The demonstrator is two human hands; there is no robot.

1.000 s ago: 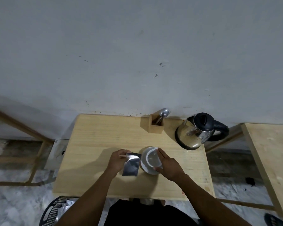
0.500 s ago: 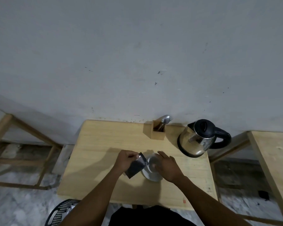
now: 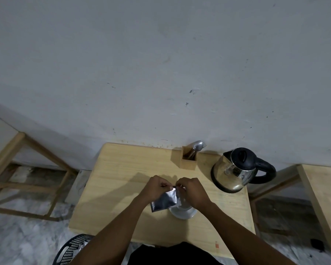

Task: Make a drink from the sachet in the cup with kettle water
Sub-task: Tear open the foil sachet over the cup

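I find both hands pinched on the top edge of the sachet, left hand and right hand close together, the pouch hanging above the cup on the table. It looks light, thin and slick. Whether the tear has begun I cannot tell; grip close beside the tear line.

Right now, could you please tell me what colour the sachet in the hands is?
The sachet is shiny silver foil, seen best, and only, in the head view.
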